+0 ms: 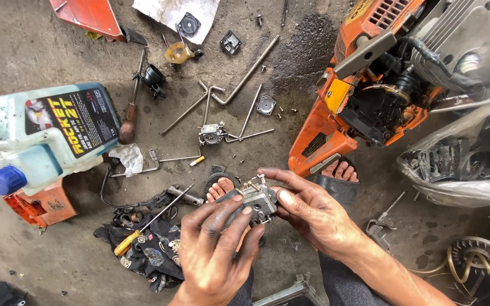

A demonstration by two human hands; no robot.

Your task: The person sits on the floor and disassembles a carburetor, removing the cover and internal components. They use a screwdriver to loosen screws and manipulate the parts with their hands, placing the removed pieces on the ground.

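Hands, left [214, 249] and right [307, 212], both gripping one small metal carburetor [254, 201]; two blue-capped oil bottles [46, 136] nearby.

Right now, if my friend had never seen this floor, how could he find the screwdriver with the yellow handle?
Start at the big pale oil bottle with blue caps on the left, then look down and right to the dark patterned cloth beside the left hand. The screwdriver lies slanted across it. Its yellow handle sets it apart from the brown-handled screwdriver higher up.

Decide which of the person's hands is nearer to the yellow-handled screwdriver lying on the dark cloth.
Left. The left hand is just right of the yellow-handled screwdriver, while the right hand is farther right, beyond the small metal engine part that both hands hold.
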